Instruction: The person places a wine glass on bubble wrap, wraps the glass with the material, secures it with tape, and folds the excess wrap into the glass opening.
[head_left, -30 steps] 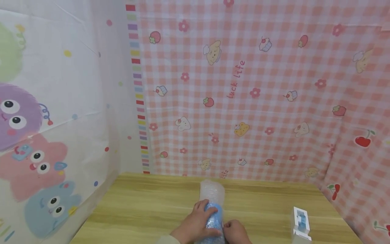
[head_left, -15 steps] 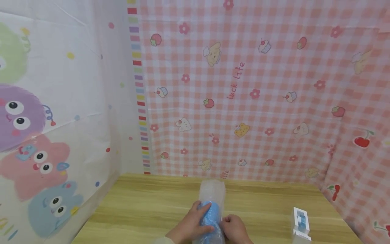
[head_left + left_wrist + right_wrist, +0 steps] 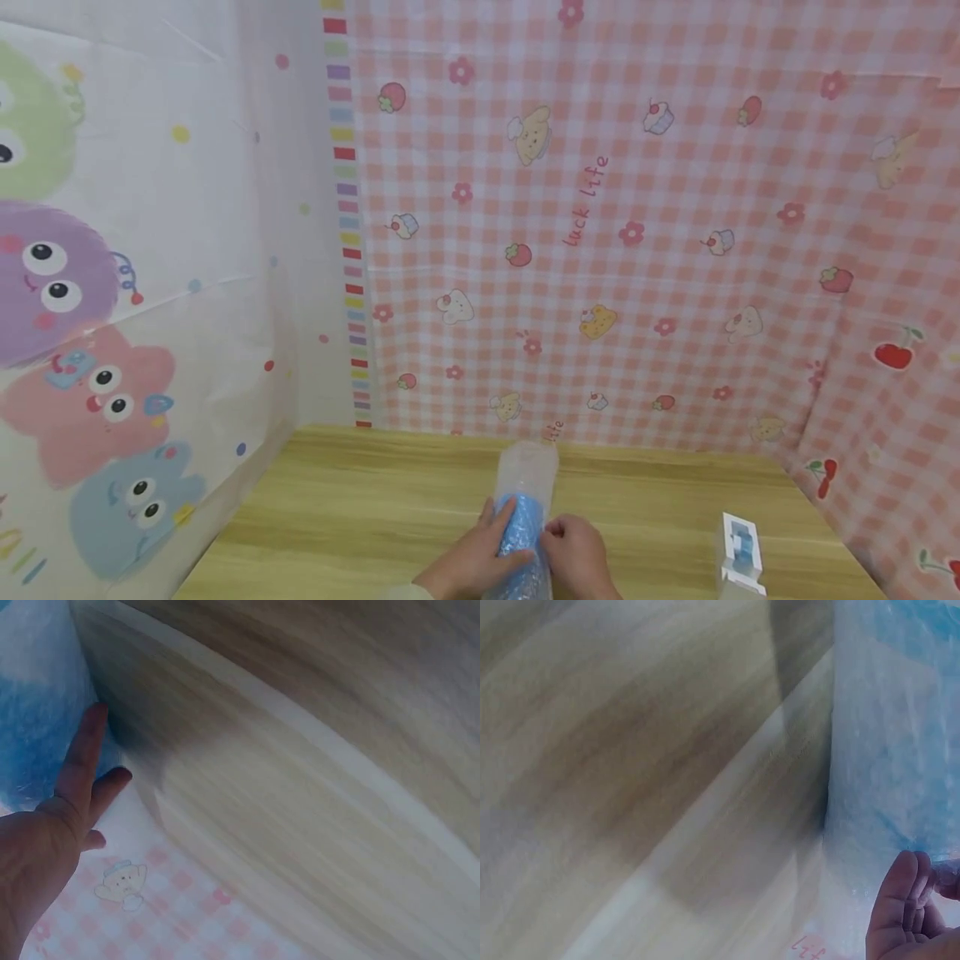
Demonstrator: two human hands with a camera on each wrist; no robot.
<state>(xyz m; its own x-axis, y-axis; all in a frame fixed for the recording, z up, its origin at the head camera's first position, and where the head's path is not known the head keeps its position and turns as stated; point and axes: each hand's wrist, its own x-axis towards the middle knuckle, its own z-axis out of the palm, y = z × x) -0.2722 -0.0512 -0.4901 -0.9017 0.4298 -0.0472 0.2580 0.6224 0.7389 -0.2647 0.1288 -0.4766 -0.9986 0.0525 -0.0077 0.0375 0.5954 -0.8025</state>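
A blue cylindrical object (image 3: 520, 525) lies inside a layer of clear bubble wrap (image 3: 528, 467) on the table. The wrap extends past its far end. From the left side, my left hand (image 3: 471, 557) rests on the wrapped blue object, thumb and fingers spread and fairly straight. Those outstretched fingers (image 3: 79, 761) also show against its side in the left wrist view. At the right side, my right hand (image 3: 577, 554) pinches the edge of the bubble wrap between thumb and curled fingers. The near end of the roll runs out of the head view.
On the right of the wood-grain table (image 3: 360, 508) stands a white holder with a blue piece inside (image 3: 741, 546), perhaps a tape dispenser. A pink checked cloth (image 3: 637, 275) hangs behind the table. A white cartoon-printed cloth (image 3: 187, 250) hangs on the left.
My left hand has shifted slightly on the wrapped object, and more of the blue shows. The right hand has moved up a little, along the edge of the wrap.
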